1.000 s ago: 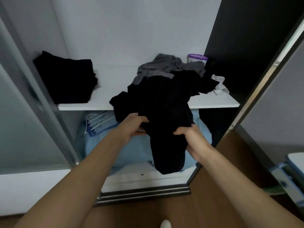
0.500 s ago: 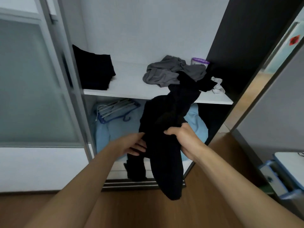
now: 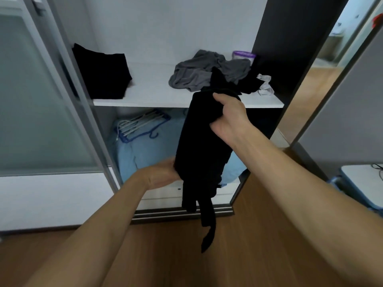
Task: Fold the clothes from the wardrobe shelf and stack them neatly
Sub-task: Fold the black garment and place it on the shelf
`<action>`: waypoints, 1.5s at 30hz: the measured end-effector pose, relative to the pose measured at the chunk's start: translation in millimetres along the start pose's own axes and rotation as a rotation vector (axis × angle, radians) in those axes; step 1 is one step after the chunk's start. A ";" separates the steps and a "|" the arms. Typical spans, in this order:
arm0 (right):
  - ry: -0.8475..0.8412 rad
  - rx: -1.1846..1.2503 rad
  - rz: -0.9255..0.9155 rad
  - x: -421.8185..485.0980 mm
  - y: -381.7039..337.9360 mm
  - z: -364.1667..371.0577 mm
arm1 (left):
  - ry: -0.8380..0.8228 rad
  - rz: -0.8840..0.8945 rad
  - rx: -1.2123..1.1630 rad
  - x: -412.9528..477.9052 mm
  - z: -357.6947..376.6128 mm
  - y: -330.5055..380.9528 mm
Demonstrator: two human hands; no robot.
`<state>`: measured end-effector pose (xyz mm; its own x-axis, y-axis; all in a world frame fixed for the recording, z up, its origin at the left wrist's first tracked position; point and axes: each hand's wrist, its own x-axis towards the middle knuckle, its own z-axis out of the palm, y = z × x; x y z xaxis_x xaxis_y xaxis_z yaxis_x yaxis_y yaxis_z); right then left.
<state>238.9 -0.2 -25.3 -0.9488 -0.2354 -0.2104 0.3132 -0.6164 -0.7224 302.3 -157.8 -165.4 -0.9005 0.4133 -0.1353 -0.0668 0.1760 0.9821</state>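
Right hand (image 3: 228,119) bunches the black garment (image 3: 203,154) near its top, fingers curled tight into it, hanging before the wardrobe shelf (image 3: 157,101). Left hand (image 3: 161,176) meets its lower side, fingers hidden, grip unclear.

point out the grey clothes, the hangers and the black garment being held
grey clothes (image 3: 196,78): head view, middle of the crumpled heap
hangers (image 3: 141,124): head view, white bars of the bundle
black garment (image 3: 203,146): head view, middle of the hanging cloth
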 end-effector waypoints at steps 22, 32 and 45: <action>0.252 -0.521 0.345 50.4 -28.5 -99.6 | 0.752 0.027 0.034 27.1 -52.5 72.9; -0.579 -1.642 -0.192 38.8 20.1 -74.9 | 0.565 0.189 0.214 36.1 -28.7 106.9; -0.052 -0.589 -0.218 29.3 2.8 -38.7 | 0.328 -0.360 0.302 0.3 -5.0 -76.4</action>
<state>210.3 20.3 -58.9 -0.9805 -0.1962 0.0042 0.0239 -0.1404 -0.9898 305.1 -175.6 -239.8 -0.9331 -0.0109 -0.3595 -0.3120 0.5217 0.7940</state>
